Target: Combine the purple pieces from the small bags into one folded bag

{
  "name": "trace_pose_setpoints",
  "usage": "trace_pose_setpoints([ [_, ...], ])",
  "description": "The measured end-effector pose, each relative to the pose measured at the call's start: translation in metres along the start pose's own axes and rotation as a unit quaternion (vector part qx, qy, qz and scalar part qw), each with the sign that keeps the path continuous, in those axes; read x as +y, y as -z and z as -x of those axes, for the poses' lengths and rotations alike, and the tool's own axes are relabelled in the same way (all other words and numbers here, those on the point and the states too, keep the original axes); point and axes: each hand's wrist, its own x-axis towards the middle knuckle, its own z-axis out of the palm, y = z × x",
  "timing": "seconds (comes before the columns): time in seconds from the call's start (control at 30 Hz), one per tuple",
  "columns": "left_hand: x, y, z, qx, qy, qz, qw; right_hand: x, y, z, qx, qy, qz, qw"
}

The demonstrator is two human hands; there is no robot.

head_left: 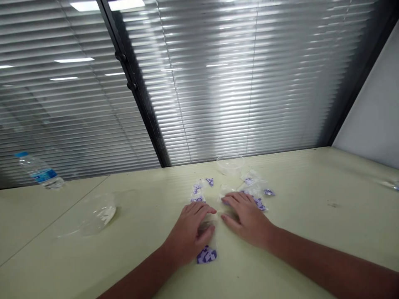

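Note:
My left hand (192, 232) rests over a clear plastic bag (207, 254) with purple-and-white pieces, its thumb and fingers apart; whether it grips the bag's upper part is hidden. Beyond its fingertips lies another small bag (197, 192) with similar pieces. My right hand (247, 218) is spread open, palm down, its fingertips on the near edge of a group of clear bags (257, 201) with purple pieces. A gap separates the two hands. One small purple-patterned packet (269, 192) lies right of the group, and another (210, 182) lies between the bags at the back.
A round clear container (230, 162) stands at the back of the pale table (311, 216). Crumpled clear plastic with something white (107, 214) lies on the left. A water bottle (42, 171) with a blue cap is at the far left, by the window blinds.

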Motion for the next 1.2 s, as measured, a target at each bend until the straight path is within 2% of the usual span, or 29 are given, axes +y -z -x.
trace_pose_setpoints([
  [0.1, 0.001, 0.001, 0.000, -0.012, 0.001, -0.008, 1.000, -0.003, 0.004, 0.000, -0.039, 0.040, -0.056, 0.997],
  [0.17, 0.001, 0.001, 0.000, -0.017, 0.003, -0.011, 1.000, -0.005, 0.005, 0.000, -0.033, 0.054, -0.066, 0.996],
  [0.27, 0.001, 0.002, -0.001, -0.027, 0.000, -0.016, 1.000, -0.002, 0.000, 0.000, 0.005, 0.009, -0.026, 1.000],
  [0.33, 0.001, 0.001, -0.002, -0.028, -0.005, -0.020, 0.999, 0.002, -0.004, 0.000, 0.007, -0.015, 0.001, 1.000],
  [0.5, -0.004, -0.004, 0.000, -0.008, 0.005, -0.015, 1.000, 0.004, -0.006, -0.002, -0.010, -0.004, -0.024, 1.000],
  [0.6, -0.006, -0.005, 0.000, 0.016, 0.013, -0.010, 1.000, 0.000, -0.002, -0.003, -0.012, 0.044, -0.071, 0.996],
  [0.7, -0.003, -0.002, -0.001, 0.014, -0.015, -0.001, 1.000, -0.003, 0.002, -0.002, -0.030, 0.124, -0.100, 0.987],
  [0.77, 0.000, 0.000, -0.002, 0.009, -0.035, -0.005, 0.999, -0.005, 0.004, 0.000, -0.042, 0.151, -0.111, 0.981],
  [0.97, 0.002, 0.000, -0.001, 0.023, -0.061, -0.018, 0.998, -0.005, 0.005, 0.000, -0.041, 0.086, -0.140, 0.986],
  [1.1, 0.002, 0.001, 0.000, 0.023, -0.090, -0.030, 0.995, -0.005, 0.006, -0.001, -0.062, 0.103, -0.147, 0.982],
  [1.2, 0.003, 0.001, 0.001, 0.009, -0.089, -0.030, 0.996, -0.005, 0.004, -0.001, -0.058, 0.119, -0.155, 0.979],
])
